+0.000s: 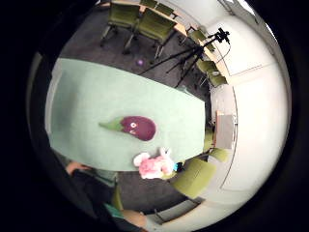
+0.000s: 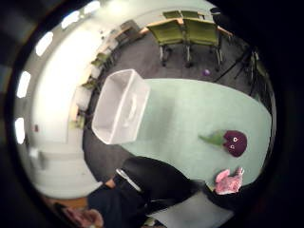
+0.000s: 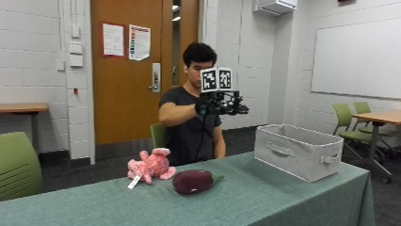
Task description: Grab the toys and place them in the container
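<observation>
Well below raised hand [image 3: 220, 104], eggplant toy [image 3: 194, 181].

I see a pink plush toy [image 3: 150, 167] and a purple eggplant toy [image 3: 193, 181] lying close together on the table. A grey box [image 3: 300, 151] stands open, well apart from them.

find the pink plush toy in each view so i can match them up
Outside view: pink plush toy lies on the green tablecloth, beside the purple eggplant toy.
Little finger side palm view: at the table's edge, near the eggplant.
Thumb side palm view: at the table's edge, near the eggplant.
Shared landmark: the eggplant.
</observation>
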The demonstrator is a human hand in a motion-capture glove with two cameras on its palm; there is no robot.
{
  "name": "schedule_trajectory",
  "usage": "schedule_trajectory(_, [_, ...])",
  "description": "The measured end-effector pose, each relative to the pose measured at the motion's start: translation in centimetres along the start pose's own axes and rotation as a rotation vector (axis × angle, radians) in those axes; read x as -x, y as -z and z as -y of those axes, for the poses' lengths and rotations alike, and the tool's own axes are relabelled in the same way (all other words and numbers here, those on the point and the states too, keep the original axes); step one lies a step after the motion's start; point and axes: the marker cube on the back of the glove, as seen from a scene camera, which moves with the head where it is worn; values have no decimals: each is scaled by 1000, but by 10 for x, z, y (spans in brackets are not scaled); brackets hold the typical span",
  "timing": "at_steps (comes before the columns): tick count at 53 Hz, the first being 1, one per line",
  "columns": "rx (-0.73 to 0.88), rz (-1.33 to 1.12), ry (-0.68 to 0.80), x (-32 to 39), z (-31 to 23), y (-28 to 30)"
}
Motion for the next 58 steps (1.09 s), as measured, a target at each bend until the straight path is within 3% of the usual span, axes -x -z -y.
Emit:
schedule_trajectory(37, [282, -5, -43, -118, -49, -209])
schedule_trajectory(48, [317, -70, -51, -120, -56, -232])
schedule_trajectory(58, [262, 71, -107, -124, -53, -229])
